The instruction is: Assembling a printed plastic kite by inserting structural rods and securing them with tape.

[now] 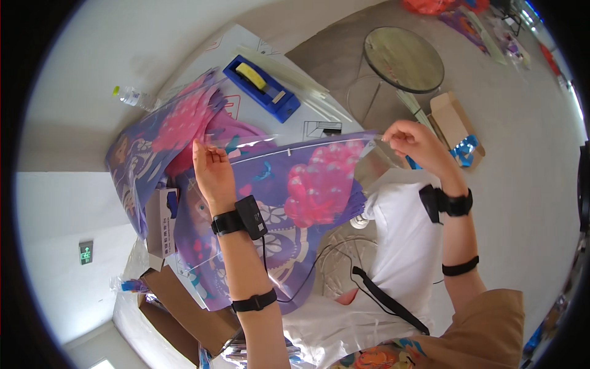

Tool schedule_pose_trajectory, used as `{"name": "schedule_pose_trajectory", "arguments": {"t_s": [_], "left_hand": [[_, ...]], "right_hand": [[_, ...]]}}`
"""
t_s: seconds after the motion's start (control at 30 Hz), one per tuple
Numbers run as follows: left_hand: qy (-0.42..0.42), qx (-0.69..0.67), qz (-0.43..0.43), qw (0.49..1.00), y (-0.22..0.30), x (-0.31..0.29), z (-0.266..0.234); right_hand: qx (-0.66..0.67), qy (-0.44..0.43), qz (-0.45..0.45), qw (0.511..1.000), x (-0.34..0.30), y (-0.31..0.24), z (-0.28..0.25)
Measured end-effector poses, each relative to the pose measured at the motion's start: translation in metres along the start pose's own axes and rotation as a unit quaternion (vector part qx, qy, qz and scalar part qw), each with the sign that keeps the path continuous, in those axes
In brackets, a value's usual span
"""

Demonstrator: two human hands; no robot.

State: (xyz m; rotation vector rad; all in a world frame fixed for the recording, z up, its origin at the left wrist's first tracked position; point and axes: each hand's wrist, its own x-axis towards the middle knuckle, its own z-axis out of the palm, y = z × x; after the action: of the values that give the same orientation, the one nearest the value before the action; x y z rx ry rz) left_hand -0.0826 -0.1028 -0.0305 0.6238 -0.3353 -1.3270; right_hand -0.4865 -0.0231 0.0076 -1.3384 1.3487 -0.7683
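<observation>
A thin purple sheet (270, 184) printed with pink balloons and a cartoon figure spreads across the middle. A slim pale rod with a small white clip runs along its far edge. My right hand (421, 147) pinches at the sheet's far right corner, thumb and forefinger together. At the other end of that edge is my left hand (214, 175), palm partly turned up and fingers bent in. Beside those fingers shows a thin clear strip; whatever they grip is too small to make out. More folded purple sheets (184, 123) lie beyond my left hand.
A blue tape dispenser (263, 89) with a yellow core stands on the white table (215, 55), beside bundled pale rods (313, 92). Opened cardboard boxes (178, 304) sit at lower left. A round stool (404, 58) and another carton (452, 120) are on the floor at right.
</observation>
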Motion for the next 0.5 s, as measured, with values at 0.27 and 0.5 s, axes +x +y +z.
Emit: {"name": "schedule_pose_trajectory", "arguments": {"t_s": [0.27,0.5], "left_hand": [[0.065,0.212,0.019,0.975,0.003,-0.007,-0.044],[0.124,0.35,0.048,0.927,-0.01,0.0,-0.076]], "right_hand": [[0.028,-0.036,0.09,0.995,0.042,0.044,0.014],[-0.021,-0.044,0.024,0.999,0.051,0.066,0.018]]}}
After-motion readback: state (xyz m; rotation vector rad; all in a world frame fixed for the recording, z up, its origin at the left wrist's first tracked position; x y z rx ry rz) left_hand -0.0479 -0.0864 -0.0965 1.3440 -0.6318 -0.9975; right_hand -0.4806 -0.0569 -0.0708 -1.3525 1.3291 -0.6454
